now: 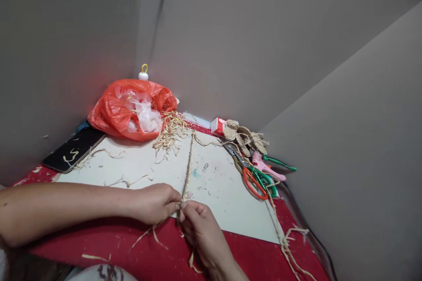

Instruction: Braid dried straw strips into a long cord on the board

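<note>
A thin braided straw cord (189, 164) runs from the far part of the white board (227, 210) down to my fingers. My left hand (157, 204) pinches its near end from the left, fingers closed. Right beside it, my right hand (199, 224) is closed on the same end, thumb and forefinger meeting the left fingertips. Loose straw strands hang below both hands over the red cloth (132, 250). The exact grip between the fingertips is partly hidden.
An orange plastic bag (112, 116) stands at the back left beside a heap of straw scraps (170, 134). A black phone (70, 151) lies left. Scissors (252, 182), a pink-handled tool (265, 167) and woven straw pieces (244, 136) lie right, near grey walls (214, 44).
</note>
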The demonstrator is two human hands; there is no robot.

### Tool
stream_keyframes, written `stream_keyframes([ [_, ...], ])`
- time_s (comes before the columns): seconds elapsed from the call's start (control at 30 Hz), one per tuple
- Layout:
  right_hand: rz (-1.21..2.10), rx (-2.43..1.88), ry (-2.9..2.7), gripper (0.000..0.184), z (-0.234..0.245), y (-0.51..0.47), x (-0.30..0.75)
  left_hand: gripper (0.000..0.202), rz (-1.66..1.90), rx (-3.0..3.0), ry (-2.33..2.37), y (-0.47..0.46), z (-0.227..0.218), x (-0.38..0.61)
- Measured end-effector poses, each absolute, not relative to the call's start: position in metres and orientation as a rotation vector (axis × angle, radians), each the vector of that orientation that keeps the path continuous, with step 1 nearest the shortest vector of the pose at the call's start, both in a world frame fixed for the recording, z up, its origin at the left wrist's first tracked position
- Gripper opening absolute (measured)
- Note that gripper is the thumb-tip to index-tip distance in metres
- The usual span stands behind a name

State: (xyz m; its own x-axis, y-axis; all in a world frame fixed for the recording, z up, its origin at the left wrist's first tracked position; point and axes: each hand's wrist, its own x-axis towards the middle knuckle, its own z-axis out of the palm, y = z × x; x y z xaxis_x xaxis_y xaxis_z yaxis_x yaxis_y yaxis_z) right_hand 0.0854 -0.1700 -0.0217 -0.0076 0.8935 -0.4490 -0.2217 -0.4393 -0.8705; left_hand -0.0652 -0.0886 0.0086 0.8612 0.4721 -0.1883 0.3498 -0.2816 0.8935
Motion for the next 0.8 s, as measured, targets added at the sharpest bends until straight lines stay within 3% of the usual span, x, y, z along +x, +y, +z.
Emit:
stream_keyframes([
  [0.27, 1.533, -1.282, -0.538, 0.043, -0.024, -0.178, 0.066, 0.018, 0.039, 1.271, 0.659, -0.115, 0.003, -0.058],
  [0.37, 1.543, -1.232, -0.479, 0.047, -0.022, -0.178, 0.060, 0.018, 0.132, 1.295, 0.694, -0.124, -0.008, -0.058],
  [0.57, 1.491, -1.241, -0.606, 0.036, -0.024, -0.179, 0.056, 0.020, 0.300, 1.526, 0.705, -0.130, -0.016, -0.059],
  [0.8, 1.484, -1.227, -0.505, 0.033, -0.026, -0.180, 0.064, 0.027, -0.095, 1.545, 0.698, -0.101, 0.017, -0.063],
])
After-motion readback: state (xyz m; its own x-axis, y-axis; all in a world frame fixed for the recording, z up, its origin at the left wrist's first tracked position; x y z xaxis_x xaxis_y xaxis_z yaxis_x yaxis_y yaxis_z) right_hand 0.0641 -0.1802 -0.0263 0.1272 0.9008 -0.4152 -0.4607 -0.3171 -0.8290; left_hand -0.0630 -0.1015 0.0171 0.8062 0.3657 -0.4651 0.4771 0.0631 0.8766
